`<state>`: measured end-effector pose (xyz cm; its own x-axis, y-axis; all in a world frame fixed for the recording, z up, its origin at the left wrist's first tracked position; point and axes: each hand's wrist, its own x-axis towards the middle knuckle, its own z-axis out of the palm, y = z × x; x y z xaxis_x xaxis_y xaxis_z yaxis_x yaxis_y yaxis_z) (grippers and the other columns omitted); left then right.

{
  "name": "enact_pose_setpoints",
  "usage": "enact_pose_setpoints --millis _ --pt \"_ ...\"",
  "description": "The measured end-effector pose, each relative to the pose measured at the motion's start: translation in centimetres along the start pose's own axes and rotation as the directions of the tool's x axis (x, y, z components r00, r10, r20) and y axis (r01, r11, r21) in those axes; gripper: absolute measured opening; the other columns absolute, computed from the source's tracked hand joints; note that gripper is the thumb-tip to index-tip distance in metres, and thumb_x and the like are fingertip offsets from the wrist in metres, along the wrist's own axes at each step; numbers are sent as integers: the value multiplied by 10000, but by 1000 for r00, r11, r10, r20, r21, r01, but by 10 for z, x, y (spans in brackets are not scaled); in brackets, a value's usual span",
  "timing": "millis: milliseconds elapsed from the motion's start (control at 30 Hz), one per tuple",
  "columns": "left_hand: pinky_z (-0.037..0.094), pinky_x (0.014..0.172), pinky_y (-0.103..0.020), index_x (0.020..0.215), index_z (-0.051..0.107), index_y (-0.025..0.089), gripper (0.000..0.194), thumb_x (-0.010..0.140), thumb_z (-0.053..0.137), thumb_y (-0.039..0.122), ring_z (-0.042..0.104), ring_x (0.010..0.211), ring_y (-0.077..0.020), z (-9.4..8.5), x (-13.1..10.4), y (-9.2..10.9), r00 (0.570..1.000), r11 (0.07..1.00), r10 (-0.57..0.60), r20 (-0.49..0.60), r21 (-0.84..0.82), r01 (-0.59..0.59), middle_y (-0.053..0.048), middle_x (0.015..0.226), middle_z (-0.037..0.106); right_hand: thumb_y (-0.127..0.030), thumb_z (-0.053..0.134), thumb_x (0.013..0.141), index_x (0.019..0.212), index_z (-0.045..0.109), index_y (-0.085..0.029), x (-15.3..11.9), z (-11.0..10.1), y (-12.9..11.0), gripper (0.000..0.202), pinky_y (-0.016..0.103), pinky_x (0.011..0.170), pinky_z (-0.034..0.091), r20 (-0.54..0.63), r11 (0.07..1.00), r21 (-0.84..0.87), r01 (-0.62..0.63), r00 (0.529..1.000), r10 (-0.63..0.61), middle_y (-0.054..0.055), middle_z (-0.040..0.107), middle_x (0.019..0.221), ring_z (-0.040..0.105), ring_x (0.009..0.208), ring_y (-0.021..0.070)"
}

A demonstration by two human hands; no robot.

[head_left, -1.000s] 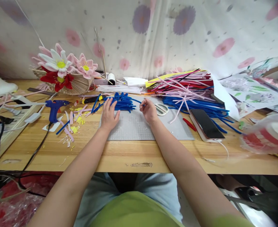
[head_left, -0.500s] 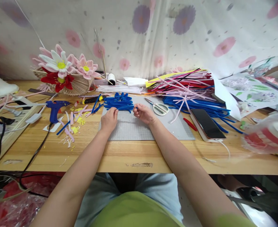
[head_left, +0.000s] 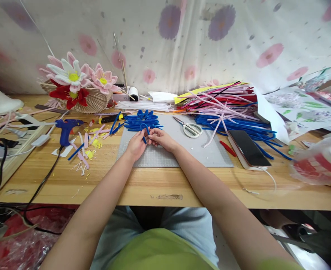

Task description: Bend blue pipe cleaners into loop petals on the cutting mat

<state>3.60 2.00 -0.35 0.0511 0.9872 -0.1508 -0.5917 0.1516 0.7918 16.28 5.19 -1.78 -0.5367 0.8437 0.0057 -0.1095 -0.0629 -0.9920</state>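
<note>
the fingers of the left hand [head_left: 137, 147] and right hand [head_left: 163, 138] gripped a curved, fuzzy blue stem [head_left: 147, 130], seemingly unfinished; towards twelve o'clock, straight blue fuzzy lengths [head_left: 134, 126] lay unbent, blue fuzzy loops [head_left: 145, 115] already shaped.

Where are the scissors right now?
In the head view, the scissors lie on the far part of the grey mat, beyond and to the right of the right hand, just left of the long blue stems.
</note>
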Motion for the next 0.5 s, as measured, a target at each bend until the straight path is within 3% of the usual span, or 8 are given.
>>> enact_pose_setpoints --millis 133,300,500 --pt "429 561 -221 910 620 120 249 895 375 156 584 687 -109 -1 0 0 998 1000 -20 59 -19 22 -79 870 660 -387 643 676 744 420 -184 2 1 2 309 161 417 345 12 998 -70 7 1000 -6 -60 592 534 444 415 41" --pt "425 535 -214 862 607 110 266 903 347 152 595 690 -117 3 -1 -2 995 999 -49 86 -7 50 -76 800 643 -357 628 698 766 438 -183 5 4 6 267 157 394 342 12 991 -135 10 1000 -9 -76 577 525 434 394 36" --pt "470 680 -263 687 489 147 239 889 362 140 605 714 -115 -1 1 1 995 1000 20 -94 11 -19 -34 697 594 -415 651 675 703 458 -186 7 5 9 301 171 352 318 9 966 -258 20 1000 -18 -58 575 499 432 369 53"
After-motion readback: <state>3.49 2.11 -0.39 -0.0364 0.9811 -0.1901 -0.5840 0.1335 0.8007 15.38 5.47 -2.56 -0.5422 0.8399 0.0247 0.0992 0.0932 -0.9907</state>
